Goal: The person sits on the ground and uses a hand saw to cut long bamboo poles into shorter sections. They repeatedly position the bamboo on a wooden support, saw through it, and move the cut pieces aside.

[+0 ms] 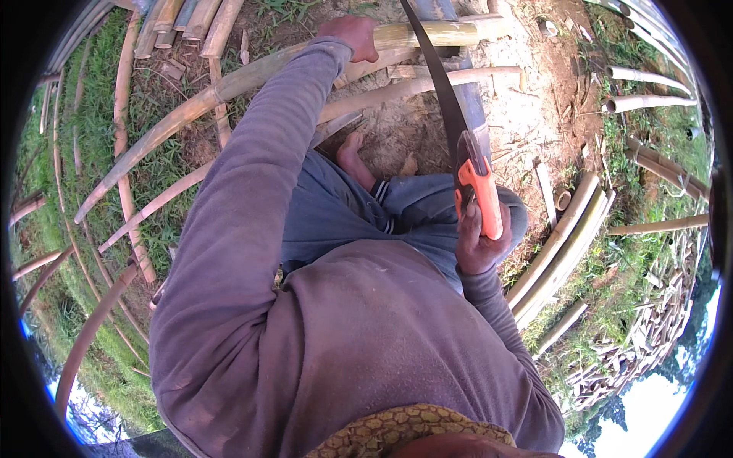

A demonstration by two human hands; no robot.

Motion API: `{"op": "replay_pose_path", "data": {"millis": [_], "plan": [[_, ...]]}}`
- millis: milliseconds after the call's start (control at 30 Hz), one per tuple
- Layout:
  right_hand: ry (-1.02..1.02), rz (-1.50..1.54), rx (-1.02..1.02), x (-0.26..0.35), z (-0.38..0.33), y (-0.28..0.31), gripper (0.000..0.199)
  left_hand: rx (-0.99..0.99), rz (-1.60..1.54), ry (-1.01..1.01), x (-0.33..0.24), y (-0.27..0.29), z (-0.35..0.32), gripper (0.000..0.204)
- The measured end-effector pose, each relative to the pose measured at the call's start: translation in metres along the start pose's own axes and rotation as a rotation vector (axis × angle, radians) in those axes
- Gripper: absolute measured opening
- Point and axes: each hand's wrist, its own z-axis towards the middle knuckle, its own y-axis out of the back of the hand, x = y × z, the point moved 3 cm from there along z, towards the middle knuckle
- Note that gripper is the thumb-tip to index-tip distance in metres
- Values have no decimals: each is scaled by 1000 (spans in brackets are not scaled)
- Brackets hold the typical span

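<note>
A handsaw [479, 189] with an orange handle is held in my right hand [482, 243], the fingers wrapped round its grip. Its long dark blade runs up and away, crossing over a thick bamboo pole [267, 67]; whether the teeth touch the pole I cannot tell. My left hand [353, 35] is closed on that same pole, to the left of the blade. Nearer to me, a thinner bamboo pole [412, 88] lies roughly alongside the thick one. A blue-grey post or pipe [472, 107] passes under both poles, partly behind the blade.
Cut bamboo lengths [200, 19] lie at the far left. More bamboo poles [561, 240] rest on the ground to the right, with a heap of bamboo scraps [634, 347] behind them. My bare foot [355, 160] is near the poles, on sawdust-covered dirt.
</note>
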Motion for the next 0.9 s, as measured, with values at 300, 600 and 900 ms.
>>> {"op": "replay_pose_path", "data": {"millis": [300, 600, 900], "plan": [[56, -41, -2, -28, 122, -107, 24, 63, 21, -10, -2, 0, 5, 79], [40, 22, -10, 1, 57, -51, 23, 65, -10, 3, 1, 11, -5, 88], [178, -22, -8, 36, 59, -34, 29, 18, -42, 5, 19, 66, 0, 70]]}}
